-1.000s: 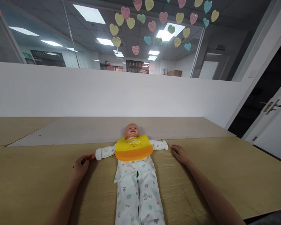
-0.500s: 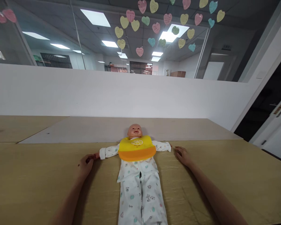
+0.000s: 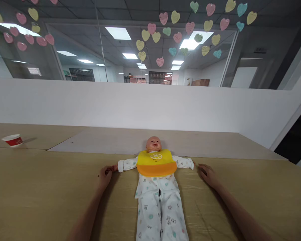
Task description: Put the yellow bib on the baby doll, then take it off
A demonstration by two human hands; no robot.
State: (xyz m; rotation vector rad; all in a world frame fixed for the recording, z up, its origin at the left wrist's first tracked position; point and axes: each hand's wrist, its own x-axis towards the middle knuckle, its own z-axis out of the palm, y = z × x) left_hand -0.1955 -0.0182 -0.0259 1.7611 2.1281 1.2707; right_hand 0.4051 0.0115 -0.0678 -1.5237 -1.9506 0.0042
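Observation:
A baby doll [image 3: 154, 144] lies on its back with its arms spread sideways. It wears white patterned pyjamas [image 3: 159, 207], and a yellow bib with an orange lower pocket [image 3: 156, 164] covers its chest. My left hand [image 3: 105, 176] has its fingers curled at the doll's hand [image 3: 114, 168] on the left of the view, thumb and fingers closed on it. On the other side, my right hand [image 3: 208, 174] rests on the table, fingers stretched out and holding nothing. Its fingertips are close to the doll's other cuff [image 3: 191, 163].
The brown tabletop [image 3: 65, 194] has a greyish panel [image 3: 190, 142] along its far part. A red and white paper bowl [image 3: 13, 140] stands at the far left. Behind rises a white low wall [image 3: 140, 105] with glass above, dotted with heart-shaped notes [image 3: 175, 16].
The view has turned left and a little upward, so the paper bowl now shows. My hands and the doll keep the same places relative to each other.

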